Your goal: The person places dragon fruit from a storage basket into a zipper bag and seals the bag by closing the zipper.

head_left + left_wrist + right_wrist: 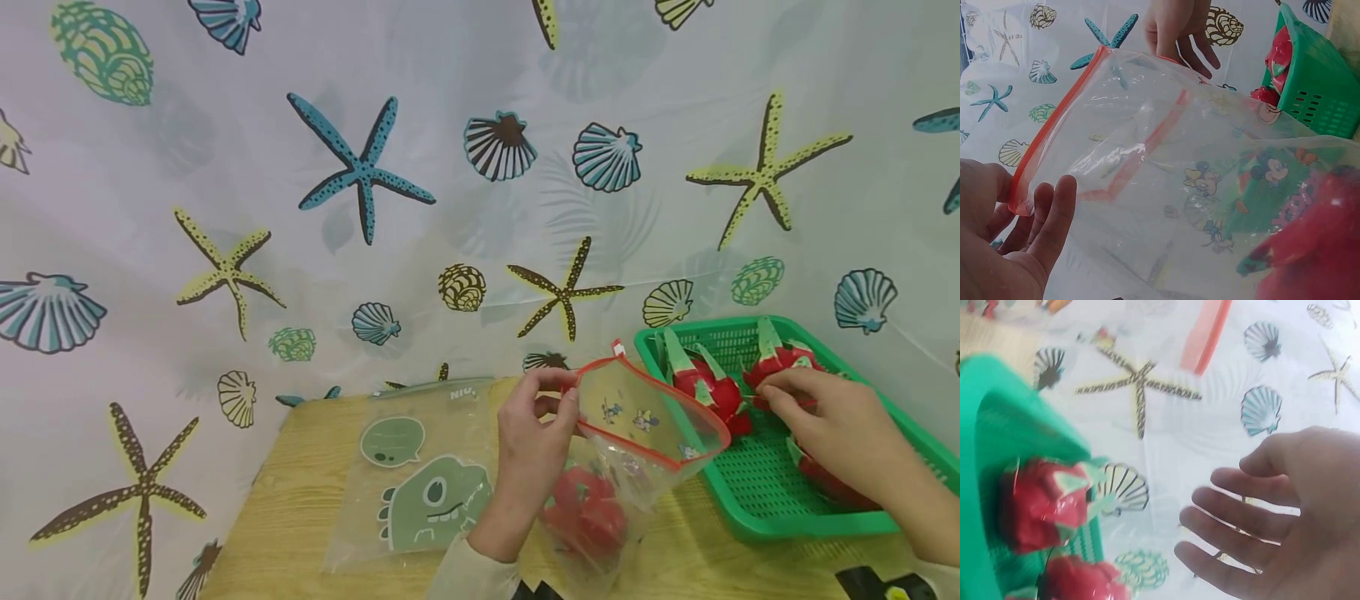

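Observation:
My left hand (531, 442) pinches the red rim of a clear zip bag (643, 417) printed with small cartoon figures. The bag's mouth gapes, and a red dragon fruit (585, 512) with green tips lies low inside it. Over the green basket (765, 525) hovers my right hand (847, 429), close to the dragon fruits (708, 383) in there. The right wrist view shows that hand (1266, 512) with its fingers loosely spread and nothing in them. Several dragon fruits are in the basket, one partly hidden beneath the right forearm.
A flat clear bag (431, 492) with a green one-eyed monster print lies left of my left hand on the wooden table (300, 475). Behind the table hangs a white curtain (450, 75) patterned with starfish and shells.

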`<action>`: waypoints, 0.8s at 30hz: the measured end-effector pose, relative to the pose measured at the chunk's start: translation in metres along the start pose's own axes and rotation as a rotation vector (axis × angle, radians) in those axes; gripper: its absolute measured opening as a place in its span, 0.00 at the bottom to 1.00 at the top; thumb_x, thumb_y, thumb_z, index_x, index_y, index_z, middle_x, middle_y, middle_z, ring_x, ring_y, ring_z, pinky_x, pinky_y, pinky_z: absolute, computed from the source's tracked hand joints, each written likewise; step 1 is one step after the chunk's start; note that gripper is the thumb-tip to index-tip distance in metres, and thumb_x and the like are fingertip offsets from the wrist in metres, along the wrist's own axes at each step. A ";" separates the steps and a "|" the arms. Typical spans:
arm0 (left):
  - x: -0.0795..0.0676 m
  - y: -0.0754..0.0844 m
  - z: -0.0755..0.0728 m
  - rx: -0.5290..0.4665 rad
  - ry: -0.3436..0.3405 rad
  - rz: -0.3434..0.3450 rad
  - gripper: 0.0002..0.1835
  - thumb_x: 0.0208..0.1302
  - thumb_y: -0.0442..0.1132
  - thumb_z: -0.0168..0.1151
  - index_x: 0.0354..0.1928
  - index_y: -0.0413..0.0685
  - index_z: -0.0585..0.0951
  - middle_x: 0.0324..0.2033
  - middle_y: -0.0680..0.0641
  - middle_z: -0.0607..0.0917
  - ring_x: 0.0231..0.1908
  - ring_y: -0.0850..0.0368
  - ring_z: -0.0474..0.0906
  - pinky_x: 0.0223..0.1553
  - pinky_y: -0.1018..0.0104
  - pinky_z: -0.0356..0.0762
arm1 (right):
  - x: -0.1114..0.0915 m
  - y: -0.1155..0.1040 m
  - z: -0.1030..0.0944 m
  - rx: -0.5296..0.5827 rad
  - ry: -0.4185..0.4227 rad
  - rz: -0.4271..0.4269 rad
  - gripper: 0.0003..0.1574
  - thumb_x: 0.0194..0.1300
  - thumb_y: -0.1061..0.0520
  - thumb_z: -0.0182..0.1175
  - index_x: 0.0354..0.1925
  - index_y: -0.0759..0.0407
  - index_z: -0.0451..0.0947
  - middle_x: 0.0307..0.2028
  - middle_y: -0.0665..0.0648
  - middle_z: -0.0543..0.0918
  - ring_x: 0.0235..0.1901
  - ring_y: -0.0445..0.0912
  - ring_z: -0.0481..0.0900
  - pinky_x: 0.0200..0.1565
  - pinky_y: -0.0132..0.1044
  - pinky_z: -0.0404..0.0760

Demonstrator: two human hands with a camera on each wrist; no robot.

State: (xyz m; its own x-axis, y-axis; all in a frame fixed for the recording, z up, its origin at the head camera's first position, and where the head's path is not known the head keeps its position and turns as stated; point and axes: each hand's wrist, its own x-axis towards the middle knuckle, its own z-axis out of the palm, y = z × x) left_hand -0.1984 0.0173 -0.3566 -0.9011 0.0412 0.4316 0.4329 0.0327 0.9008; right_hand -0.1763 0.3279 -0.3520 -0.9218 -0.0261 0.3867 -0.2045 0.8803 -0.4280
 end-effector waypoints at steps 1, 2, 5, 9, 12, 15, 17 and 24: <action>0.000 0.000 0.000 0.002 0.000 -0.004 0.08 0.67 0.32 0.61 0.45 0.52 0.81 0.40 0.48 0.83 0.26 0.65 0.80 0.28 0.68 0.85 | 0.000 0.005 0.000 -0.015 0.004 0.017 0.13 0.70 0.59 0.58 0.47 0.67 0.81 0.44 0.71 0.84 0.33 0.58 0.83 0.31 0.49 0.81; -0.001 0.001 0.000 0.003 -0.001 -0.006 0.08 0.67 0.32 0.61 0.45 0.52 0.81 0.40 0.48 0.83 0.26 0.65 0.80 0.28 0.68 0.85 | -0.001 0.010 0.001 -0.025 0.004 0.032 0.13 0.70 0.60 0.57 0.47 0.69 0.80 0.45 0.73 0.82 0.33 0.60 0.81 0.31 0.52 0.80; -0.001 0.002 -0.001 0.004 -0.003 -0.010 0.08 0.67 0.32 0.61 0.45 0.52 0.81 0.41 0.46 0.83 0.27 0.65 0.80 0.29 0.68 0.85 | -0.003 0.023 0.001 -0.050 0.012 0.065 0.14 0.70 0.61 0.57 0.47 0.73 0.79 0.45 0.76 0.79 0.34 0.61 0.78 0.31 0.51 0.77; -0.002 0.002 -0.001 0.005 -0.003 -0.012 0.09 0.67 0.32 0.61 0.46 0.52 0.81 0.42 0.43 0.83 0.27 0.65 0.80 0.29 0.69 0.85 | -0.006 0.040 0.002 -0.104 0.016 0.100 0.14 0.66 0.62 0.57 0.43 0.75 0.78 0.41 0.78 0.77 0.34 0.62 0.74 0.31 0.53 0.74; -0.002 0.002 -0.002 0.008 -0.003 -0.010 0.09 0.67 0.32 0.61 0.45 0.53 0.81 0.41 0.45 0.83 0.27 0.65 0.80 0.29 0.68 0.85 | -0.010 0.055 0.005 -0.173 -0.005 0.131 0.15 0.62 0.62 0.60 0.41 0.77 0.75 0.37 0.79 0.74 0.33 0.65 0.71 0.31 0.56 0.73; -0.002 0.002 -0.003 0.007 -0.003 -0.004 0.09 0.67 0.32 0.61 0.45 0.53 0.81 0.41 0.47 0.83 0.27 0.65 0.80 0.29 0.68 0.85 | -0.015 0.071 0.012 -0.269 -0.082 0.170 0.26 0.59 0.58 0.64 0.44 0.81 0.71 0.39 0.84 0.71 0.37 0.74 0.70 0.36 0.65 0.74; -0.002 0.002 -0.003 0.006 -0.003 -0.003 0.09 0.67 0.32 0.61 0.45 0.53 0.81 0.41 0.47 0.83 0.27 0.65 0.80 0.29 0.68 0.85 | -0.017 0.081 0.017 -0.294 -0.169 0.212 0.36 0.58 0.53 0.67 0.48 0.83 0.67 0.43 0.90 0.66 0.41 0.81 0.67 0.40 0.71 0.71; -0.004 0.002 -0.003 0.007 -0.004 -0.003 0.09 0.67 0.32 0.61 0.46 0.52 0.81 0.42 0.46 0.83 0.28 0.64 0.81 0.29 0.68 0.85 | -0.022 0.101 0.032 -0.336 -0.321 0.313 0.52 0.48 0.41 0.74 0.54 0.78 0.64 0.49 0.91 0.58 0.43 0.85 0.64 0.39 0.74 0.73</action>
State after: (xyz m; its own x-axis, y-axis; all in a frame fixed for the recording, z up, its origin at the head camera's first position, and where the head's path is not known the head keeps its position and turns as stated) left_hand -0.1939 0.0137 -0.3568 -0.9021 0.0450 0.4291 0.4308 0.0398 0.9016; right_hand -0.1874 0.4028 -0.4296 -0.9863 0.1645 -0.0077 0.1632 0.9703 -0.1787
